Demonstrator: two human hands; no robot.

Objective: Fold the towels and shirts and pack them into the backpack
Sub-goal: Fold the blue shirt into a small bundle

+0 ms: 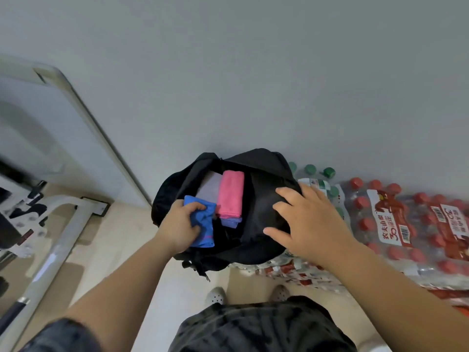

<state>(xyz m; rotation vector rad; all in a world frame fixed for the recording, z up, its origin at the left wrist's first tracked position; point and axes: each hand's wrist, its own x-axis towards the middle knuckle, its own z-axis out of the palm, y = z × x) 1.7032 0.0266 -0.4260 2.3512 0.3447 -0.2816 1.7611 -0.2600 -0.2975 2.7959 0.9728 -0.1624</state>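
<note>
Black backpack (264, 224) stands open on the floor (127, 240) against the wall, beside shrink-wrapped bottle packs (396, 224). Left hand (177, 224): grip clenched on a folded blue cloth (201, 224) at the near-left edge of the opening; pink towel (231, 196) and a grey cloth (209, 188) lie inside. Right hand (309, 222): fingers spread, released, palm flat on the bag's right flap.

L hand (181, 222) grips blue cloth (201, 226), backpack (264, 214)

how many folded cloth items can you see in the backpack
4: blue cloth gripped by the left hand, pink towel in the middle, grey piece behind, purple piece under the pink. More may be hidden.
</note>
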